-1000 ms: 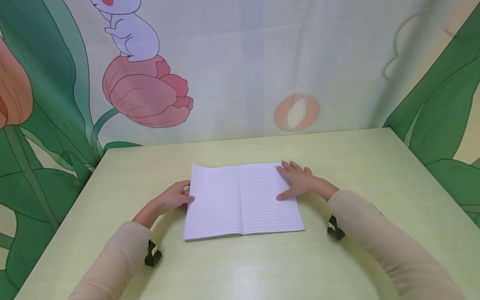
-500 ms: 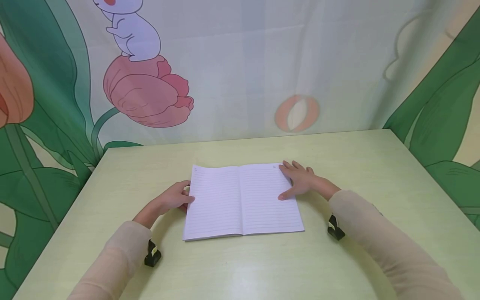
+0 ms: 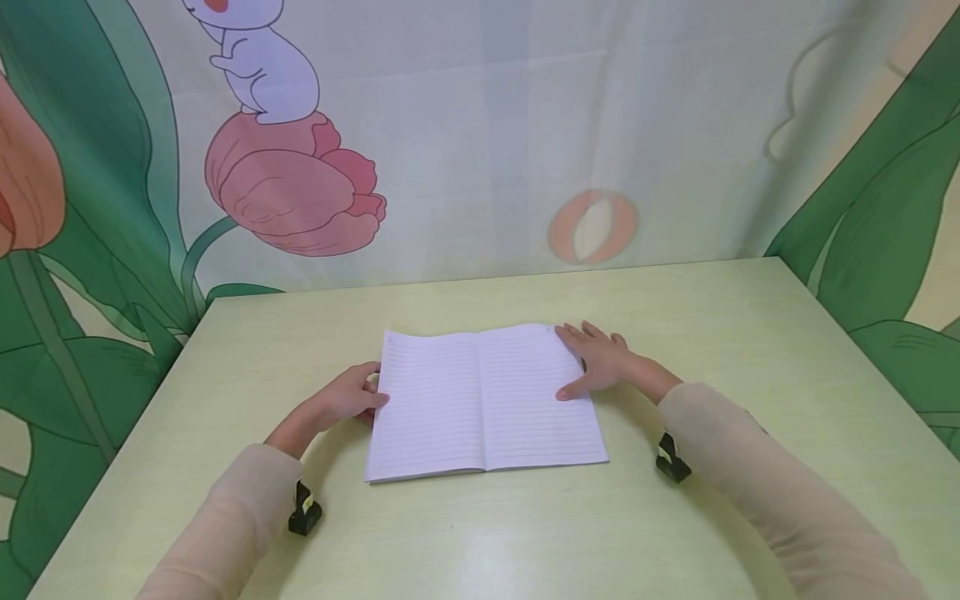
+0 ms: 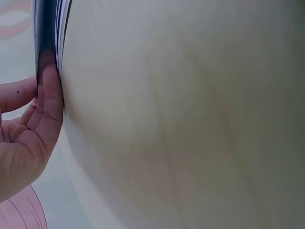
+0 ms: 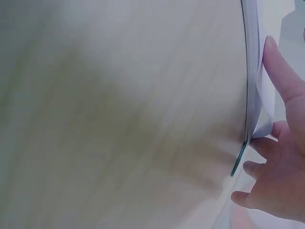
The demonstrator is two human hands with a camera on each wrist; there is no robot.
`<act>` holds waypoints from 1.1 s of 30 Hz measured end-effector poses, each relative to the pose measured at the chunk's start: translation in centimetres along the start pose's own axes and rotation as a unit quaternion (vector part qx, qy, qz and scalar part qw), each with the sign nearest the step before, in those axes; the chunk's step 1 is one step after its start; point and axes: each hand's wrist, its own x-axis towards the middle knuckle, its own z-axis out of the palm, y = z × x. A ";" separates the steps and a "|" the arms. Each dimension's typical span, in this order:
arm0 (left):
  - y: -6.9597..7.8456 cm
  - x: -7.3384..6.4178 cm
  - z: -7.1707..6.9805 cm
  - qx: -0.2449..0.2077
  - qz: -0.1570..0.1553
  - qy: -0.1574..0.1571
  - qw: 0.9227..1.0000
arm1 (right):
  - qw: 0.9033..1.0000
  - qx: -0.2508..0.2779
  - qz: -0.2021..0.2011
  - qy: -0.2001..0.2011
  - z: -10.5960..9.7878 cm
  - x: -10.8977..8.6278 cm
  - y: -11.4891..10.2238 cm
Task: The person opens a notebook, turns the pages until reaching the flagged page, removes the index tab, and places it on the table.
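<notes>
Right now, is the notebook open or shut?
Open. In the head view the notebook lies spread on the table, lined pages either side of the centre fold, left hand and right hand at its outer edges.

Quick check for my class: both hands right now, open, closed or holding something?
Left hand: holding the notebook at its left edge.
Right hand: open, fingers spread, touching the notebook's right side.
</notes>
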 end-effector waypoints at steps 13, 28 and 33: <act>0.2 -0.1 -0.1 0.013 0.004 -0.004 1.000 | 0.999 0.030 -0.028 0.024 0.4 -0.4 -1.0; 0.2 -0.1 0.0 0.013 -0.001 -0.001 1.000 | 0.970 0.215 -0.076 0.083 0.4 0.1 -3.4; 0.3 0.0 0.1 0.020 -0.001 -0.001 1.000 | 0.950 0.295 -0.055 0.083 -0.1 0.2 -4.5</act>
